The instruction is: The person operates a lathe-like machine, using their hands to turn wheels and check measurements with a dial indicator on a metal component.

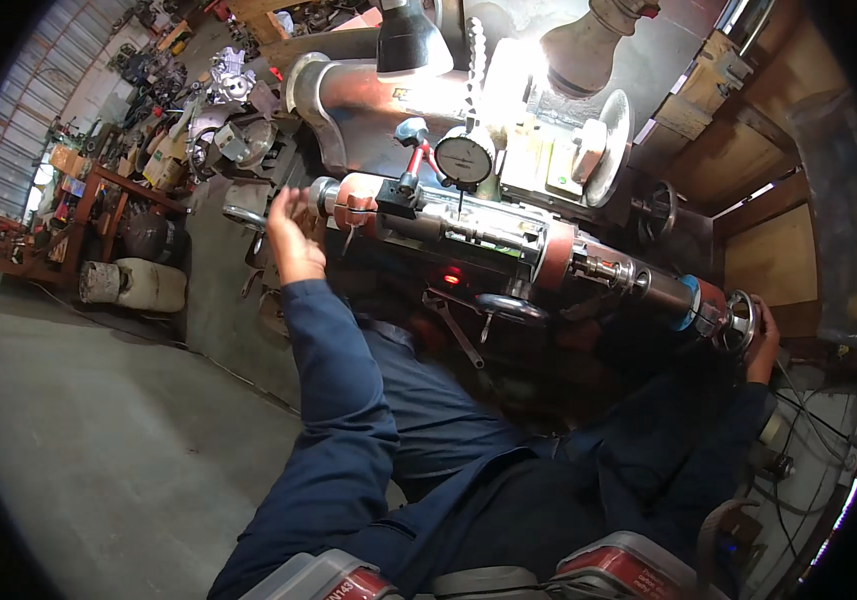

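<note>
Across the workbench runs a grinding machine with a crankshaft point(479, 235) mounted between its two heads. A dial gauge point(465, 158) on a red-armed holder point(417, 160) stands over the crankshaft, its thin probe pointing down at it. My left hand point(297, 243) is raised, fingers apart, beside the round silver end piece point(324, 196) of the left head; whether it touches is unclear. At the far right end, my right hand point(767, 345) grips the rim of a metal handwheel point(742, 322), its fingers partly hidden behind it.
A large grinding wheel point(609, 150) sits behind the crankshaft. Another handwheel point(514, 308) and a wrench point(461, 335) are at the machine's front. A bright lamp point(414, 45) hangs above. Metal parts point(234, 140) crowd the left, near a gas cylinder point(154, 285).
</note>
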Demonstrator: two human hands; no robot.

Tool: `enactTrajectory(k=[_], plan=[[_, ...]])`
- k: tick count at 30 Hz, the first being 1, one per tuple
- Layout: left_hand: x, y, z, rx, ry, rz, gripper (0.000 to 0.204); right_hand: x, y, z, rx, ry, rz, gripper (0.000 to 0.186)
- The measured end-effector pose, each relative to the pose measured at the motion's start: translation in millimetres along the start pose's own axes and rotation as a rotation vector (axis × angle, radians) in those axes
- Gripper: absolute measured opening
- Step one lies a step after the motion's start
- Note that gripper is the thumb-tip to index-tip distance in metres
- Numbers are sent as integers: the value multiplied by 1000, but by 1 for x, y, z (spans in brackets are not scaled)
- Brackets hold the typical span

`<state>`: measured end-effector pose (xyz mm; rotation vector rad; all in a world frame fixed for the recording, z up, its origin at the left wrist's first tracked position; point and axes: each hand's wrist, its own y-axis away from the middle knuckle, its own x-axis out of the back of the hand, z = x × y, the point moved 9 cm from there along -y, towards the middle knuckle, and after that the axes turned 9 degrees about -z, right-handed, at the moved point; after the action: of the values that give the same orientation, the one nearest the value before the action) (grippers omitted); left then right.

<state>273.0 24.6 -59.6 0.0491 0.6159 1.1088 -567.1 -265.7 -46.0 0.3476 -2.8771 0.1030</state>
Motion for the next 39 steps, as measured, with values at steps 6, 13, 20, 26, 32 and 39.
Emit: enactTrajectory(k=[6,13,20,26,32,39], plan=[[10,-10,-4,41,32,14,24,-37,-4,-22,-2,64,6,26],[-13,-12,-7,48,24,-142,18,-30,28,4,-24,299,-175,24],[-18,-2,4,-9,-9,-81,17,-1,69,1,-156,725,-99,23],[-24,-4,2,5,6,-153,17,-7,74,-53,-217,724,-102,25],[-36,-9,2,17,-57,-204,28,-14,56,-77,-98,547,-50,28],[-55,-40,22,-52,-543,-334,75,0,12,-58,-86,506,104,33]])
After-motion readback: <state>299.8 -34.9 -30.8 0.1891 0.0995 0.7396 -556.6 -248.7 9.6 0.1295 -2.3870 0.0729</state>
